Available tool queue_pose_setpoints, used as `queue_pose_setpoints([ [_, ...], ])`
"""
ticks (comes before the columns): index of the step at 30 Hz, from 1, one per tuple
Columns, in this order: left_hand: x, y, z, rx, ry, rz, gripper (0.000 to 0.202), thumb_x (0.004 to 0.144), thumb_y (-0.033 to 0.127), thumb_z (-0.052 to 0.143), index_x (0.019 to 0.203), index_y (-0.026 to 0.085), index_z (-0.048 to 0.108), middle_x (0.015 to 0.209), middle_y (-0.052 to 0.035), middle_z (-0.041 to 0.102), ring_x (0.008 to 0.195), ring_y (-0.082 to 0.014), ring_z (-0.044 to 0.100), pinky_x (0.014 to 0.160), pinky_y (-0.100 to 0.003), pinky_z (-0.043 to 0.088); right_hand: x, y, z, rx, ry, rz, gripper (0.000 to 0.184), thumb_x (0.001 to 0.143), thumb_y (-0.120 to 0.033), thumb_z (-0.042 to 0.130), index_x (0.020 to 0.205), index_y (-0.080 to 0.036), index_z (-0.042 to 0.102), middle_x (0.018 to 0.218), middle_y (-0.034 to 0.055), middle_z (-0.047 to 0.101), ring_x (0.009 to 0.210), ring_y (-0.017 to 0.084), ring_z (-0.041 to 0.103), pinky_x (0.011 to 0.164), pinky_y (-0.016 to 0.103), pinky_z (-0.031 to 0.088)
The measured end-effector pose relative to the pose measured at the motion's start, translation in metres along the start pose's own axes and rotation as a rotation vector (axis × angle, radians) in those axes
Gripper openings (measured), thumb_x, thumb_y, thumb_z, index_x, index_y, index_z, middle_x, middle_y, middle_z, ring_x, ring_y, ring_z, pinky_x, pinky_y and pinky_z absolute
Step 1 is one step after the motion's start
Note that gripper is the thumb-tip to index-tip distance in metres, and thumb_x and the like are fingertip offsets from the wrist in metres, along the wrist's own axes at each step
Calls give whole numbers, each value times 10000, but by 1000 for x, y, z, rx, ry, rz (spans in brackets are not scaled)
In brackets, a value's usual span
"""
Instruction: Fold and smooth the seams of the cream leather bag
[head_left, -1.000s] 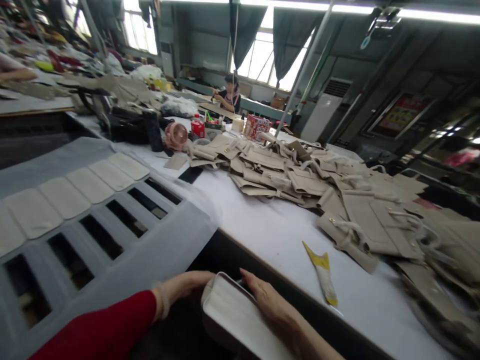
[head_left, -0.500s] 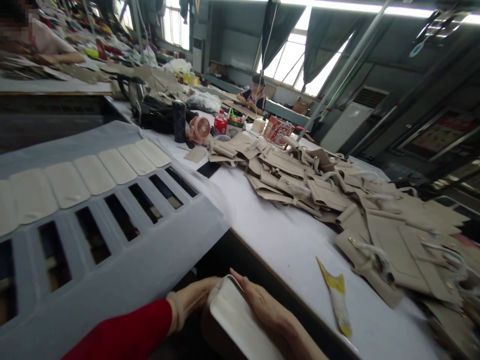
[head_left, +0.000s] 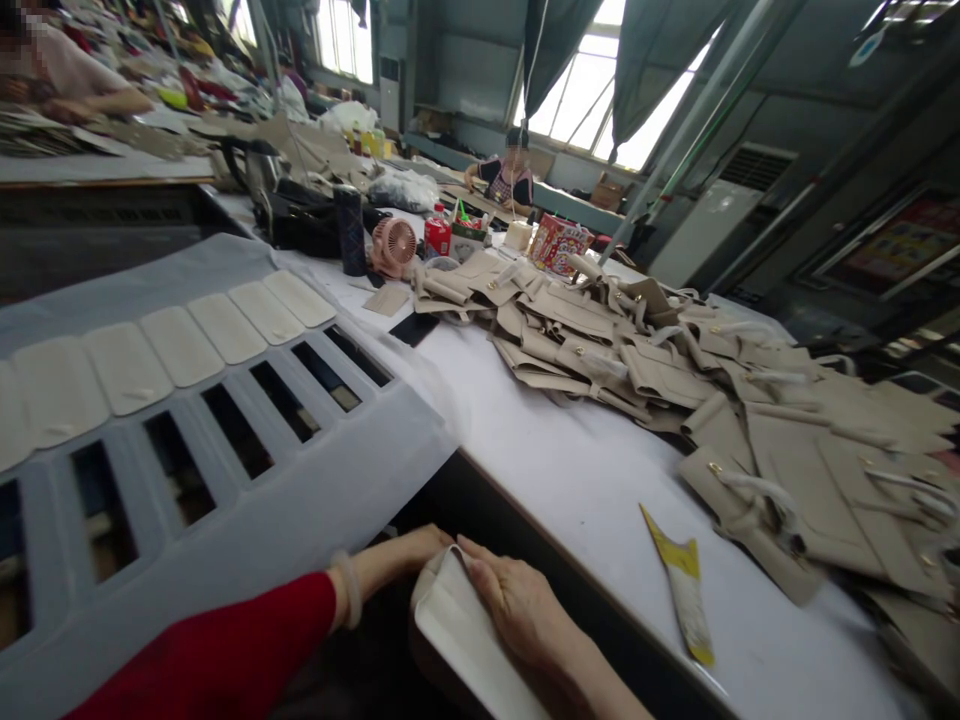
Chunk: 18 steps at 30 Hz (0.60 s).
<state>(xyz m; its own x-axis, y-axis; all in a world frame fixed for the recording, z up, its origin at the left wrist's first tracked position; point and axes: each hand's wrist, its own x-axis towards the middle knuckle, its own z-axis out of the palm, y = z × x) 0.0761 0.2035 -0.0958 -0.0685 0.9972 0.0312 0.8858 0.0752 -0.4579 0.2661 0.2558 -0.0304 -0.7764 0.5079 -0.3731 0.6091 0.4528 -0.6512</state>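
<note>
Low in the middle, I hold a beige bag (head_left: 469, 635) whose pale, round-cornered panel faces up. My right hand (head_left: 521, 605) is closed on its right edge, the thumb pressed near the top corner. My left hand (head_left: 409, 552) reaches to the far end of the bag, its fingers curled there and partly hidden. Both hands meet close to that top corner. The bag's lower part runs out of view. On the white table (head_left: 525, 460) to the right lies a yellow-and-white scraper-shaped tool (head_left: 680, 590).
At left, pale panels (head_left: 180, 345) lie in a row on a grey slotted board (head_left: 300, 500). Beige bag parts (head_left: 675, 370) are heaped at right. Behind stand a pink fan (head_left: 394, 247), a red bottle (head_left: 437, 232) and a patterned box (head_left: 560, 245). Two people sit farther back.
My right hand has turned and its thumb now presses at the bag's top corner. The left forearm has shifted slightly left and up. The camera view has moved a little.
</note>
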Motion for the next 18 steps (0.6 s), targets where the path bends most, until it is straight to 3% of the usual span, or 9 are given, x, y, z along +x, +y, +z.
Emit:
queue_pose_setpoints([
  [4,32,-26,-26,-824,-237,246,652,988,540,230,919,126,729,697,-28,675,585,-117,593,535,-199,454,-6,2,-1,-45,39,-45,480,1015,-472,256,1329,-288,569,1259,51,661,1100,270,635,941,355,461],
  [7,39,-41,-47,-1140,-453,411,619,893,626,413,923,123,772,677,-27,669,591,-133,566,504,-188,407,-15,3,-6,-1,15,-74,460,1012,-472,281,1292,-276,589,1160,58,703,1039,262,665,895,332,484],
  [10,43,-45,-61,-1252,-636,477,473,735,591,649,890,169,795,653,7,653,602,-132,537,510,-185,391,-27,9,-13,24,-22,-75,499,1013,-482,265,1396,-254,489,1276,86,645,1140,278,626,976,365,464],
  [14,52,-41,-67,-1257,-773,513,341,707,461,688,912,212,798,688,22,681,632,-131,551,554,-185,406,-45,22,-20,19,-94,-29,538,1008,-481,278,1500,-269,329,1438,96,508,1265,304,534,1066,433,405],
  [18,58,-40,-69,-1197,-834,543,289,695,390,689,901,220,801,684,19,699,615,-135,561,577,-197,426,-68,36,-27,56,-144,49,536,1003,-490,296,1509,-315,292,1450,92,488,1263,314,535,1059,467,408],
])
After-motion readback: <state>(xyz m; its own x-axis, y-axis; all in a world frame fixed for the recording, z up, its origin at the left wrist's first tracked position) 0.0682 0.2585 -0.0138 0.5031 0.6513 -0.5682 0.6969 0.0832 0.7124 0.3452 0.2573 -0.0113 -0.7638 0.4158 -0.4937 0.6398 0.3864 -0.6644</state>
